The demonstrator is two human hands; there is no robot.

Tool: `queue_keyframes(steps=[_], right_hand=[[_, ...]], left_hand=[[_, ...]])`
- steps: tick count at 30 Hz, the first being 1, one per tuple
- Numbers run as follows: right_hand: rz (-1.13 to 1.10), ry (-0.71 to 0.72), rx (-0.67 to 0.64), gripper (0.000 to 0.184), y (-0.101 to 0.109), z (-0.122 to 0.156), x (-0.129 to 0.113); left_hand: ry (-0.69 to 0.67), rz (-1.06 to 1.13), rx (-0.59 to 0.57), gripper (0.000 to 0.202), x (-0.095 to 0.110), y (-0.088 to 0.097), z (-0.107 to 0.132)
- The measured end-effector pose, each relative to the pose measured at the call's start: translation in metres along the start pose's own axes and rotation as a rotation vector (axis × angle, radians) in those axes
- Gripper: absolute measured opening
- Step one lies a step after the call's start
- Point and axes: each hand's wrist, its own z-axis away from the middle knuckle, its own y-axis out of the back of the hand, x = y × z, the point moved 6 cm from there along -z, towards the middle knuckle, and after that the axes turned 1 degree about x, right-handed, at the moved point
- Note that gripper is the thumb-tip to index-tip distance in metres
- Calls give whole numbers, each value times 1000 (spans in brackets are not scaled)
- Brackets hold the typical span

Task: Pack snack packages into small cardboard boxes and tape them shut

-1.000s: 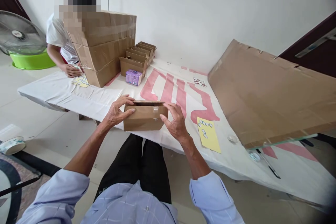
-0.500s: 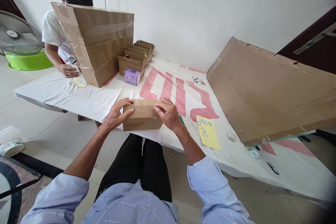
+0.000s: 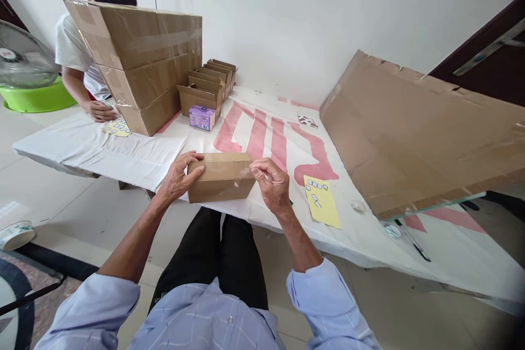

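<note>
A small closed cardboard box sits near the front edge of the table, straight ahead of me. My left hand grips its left end, thumb on top and fingers along the far side. At the right end, my right hand is pinched, just off the box's upper corner. A faint, shiny strip that looks like clear tape runs from the box to these fingertips. Beyond the box stands a purple printed pack, before a row of open cardboard boxes.
Taped cartons are stacked at the left; behind them is a co-worker. Right of my hand lies a yellow sheet with small drawn shapes. A large cardboard panel leans at the right, near a black pen.
My right hand has drawn off the box's right end, a little to the right, with fingers pinched. My left hand keeps its hold. The whole view has shifted slightly.
</note>
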Motion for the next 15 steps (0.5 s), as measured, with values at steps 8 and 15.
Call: queue_keyframes(steps=[8,15], right_hand=[[41,-266,129,36,58,30,11],[70,-404,287,30,133,73,32]], left_hand=[[-15,-22,2,32,3,6,5],[32,-86,69,31,18,13,11]])
